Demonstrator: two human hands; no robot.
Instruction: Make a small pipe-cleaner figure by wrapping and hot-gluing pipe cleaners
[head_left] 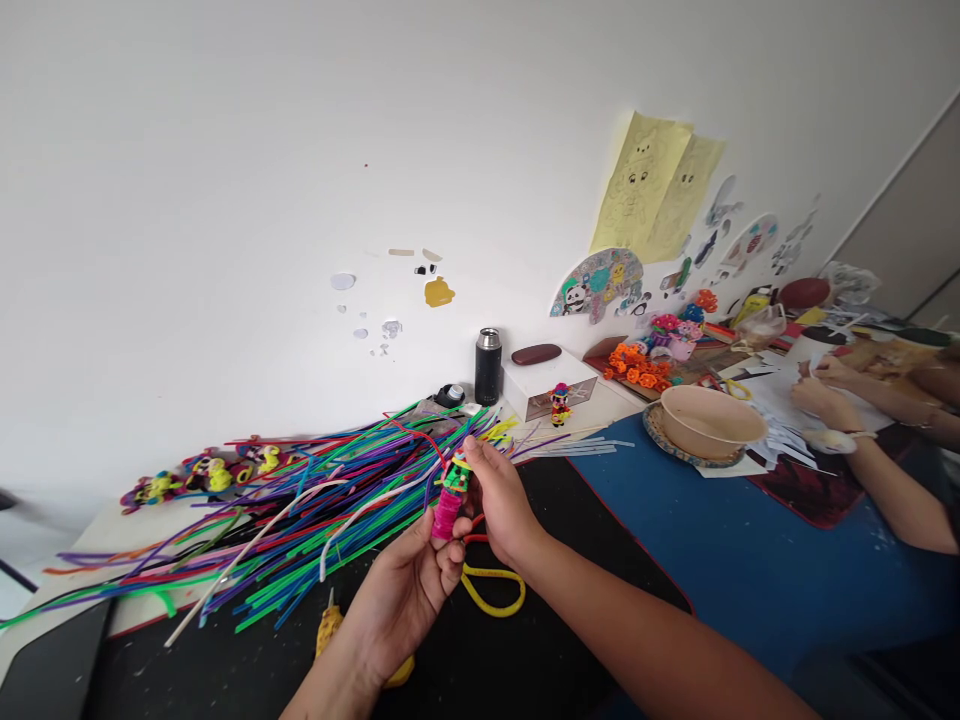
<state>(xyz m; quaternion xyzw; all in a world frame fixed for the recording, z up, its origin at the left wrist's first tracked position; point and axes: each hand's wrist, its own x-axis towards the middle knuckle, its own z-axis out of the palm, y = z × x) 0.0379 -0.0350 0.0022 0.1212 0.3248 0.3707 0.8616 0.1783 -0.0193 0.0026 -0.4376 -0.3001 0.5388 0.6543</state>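
Between my two hands is a small pipe-cleaner figure (450, 500), magenta at its lower end and green with yellow bits toward the top. My left hand (409, 580) pinches the magenta end between thumb and fingers. The fingers of my right hand (501, 500) close on the green upper part from the other side. Under my hands a yellow cord loop (499, 595) lies on the black mat. A yellow glue gun (328, 625) is partly hidden behind my left wrist.
Many coloured pipe cleaners (352, 520) spread to the left, with several finished figures (214, 472) behind. At the back stand a black bottle (488, 368), a white box (536, 385) and another small figure (559, 405). A bowl (712, 420) and another person's hands (825, 395) are on the right.
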